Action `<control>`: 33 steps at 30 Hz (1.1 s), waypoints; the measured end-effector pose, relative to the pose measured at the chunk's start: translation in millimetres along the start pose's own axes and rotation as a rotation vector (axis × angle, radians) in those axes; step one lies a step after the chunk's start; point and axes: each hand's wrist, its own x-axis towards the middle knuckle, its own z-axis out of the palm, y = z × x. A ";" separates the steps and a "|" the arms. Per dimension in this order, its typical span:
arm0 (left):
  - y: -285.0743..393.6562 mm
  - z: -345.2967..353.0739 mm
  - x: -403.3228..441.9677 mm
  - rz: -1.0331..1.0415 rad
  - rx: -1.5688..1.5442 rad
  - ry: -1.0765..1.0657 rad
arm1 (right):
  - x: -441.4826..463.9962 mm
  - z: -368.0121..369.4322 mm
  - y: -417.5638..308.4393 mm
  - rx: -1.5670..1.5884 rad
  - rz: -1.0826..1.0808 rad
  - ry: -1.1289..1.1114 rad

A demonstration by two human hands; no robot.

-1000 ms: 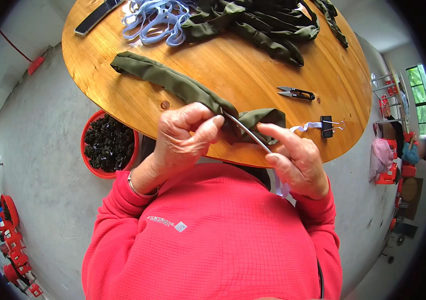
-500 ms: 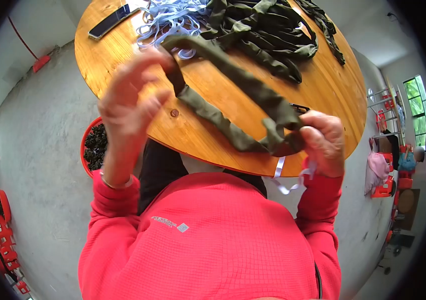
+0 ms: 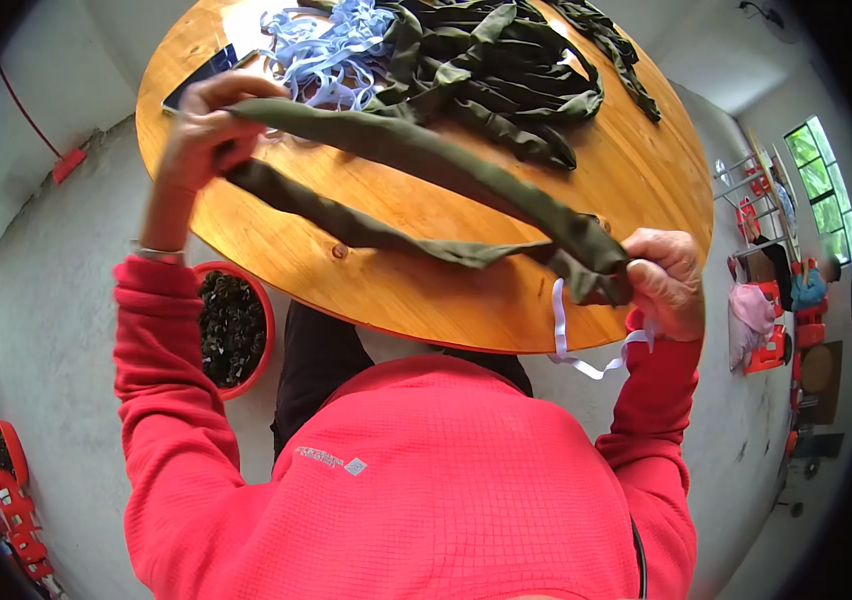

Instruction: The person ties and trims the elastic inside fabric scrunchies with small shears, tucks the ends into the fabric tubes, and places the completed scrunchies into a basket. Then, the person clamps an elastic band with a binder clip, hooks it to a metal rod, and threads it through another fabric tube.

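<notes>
A long dark green fabric strip (image 3: 416,150), sewn like a tube, forms a stretched loop above the near part of the table. My left hand (image 3: 208,132) is closed around the loop's left end, the fingers slightly blurred. At the right end, my right hand (image 3: 668,285) pinches the gathered fabric between thumb and fingers. A thin pale lavender ribbon (image 3: 559,320) hangs in a curve below the right hand; where it is held is hidden. Behind the loop lie a heap of dark green fabric strips (image 3: 506,70) and a tangle of light blue ribbons (image 3: 331,50).
The round wooden table (image 3: 646,190) has a phone (image 3: 208,72) at its left edge, partly behind my left hand. More green strips (image 3: 621,60) lie at the far right. On the floor, a red basin (image 3: 268,345) holds dark pieces. Red stools (image 3: 21,510) stand far left.
My left hand has moved left and closed on the loop's end, drawing the fabric longer and wider. The right hand has shifted slightly right with its pinch kept.
</notes>
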 end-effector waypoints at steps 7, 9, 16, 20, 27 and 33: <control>37.5 -15.0 -16.0 -0.536 0.344 -0.309 | 6.0 22.3 29.1 0.088 0.212 -0.100; 31.7 0.8 -22.6 -0.396 0.273 -0.196 | 4.7 18.7 44.0 0.055 0.236 -0.146; 17.5 85.8 -11.3 -0.036 0.737 -0.452 | -3.0 30.6 28.8 -0.011 0.187 -0.146; 19.5 101.8 -10.3 -0.168 0.766 -0.548 | -10.9 27.5 32.2 -0.124 0.172 -0.122; 7.9 133.8 -14.3 0.369 0.975 -0.483 | 1.3 51.1 21.4 -0.340 0.094 -0.124; 3.8 178.9 -10.6 0.481 1.023 -0.499 | 14.9 72.1 46.3 -0.107 0.066 -0.122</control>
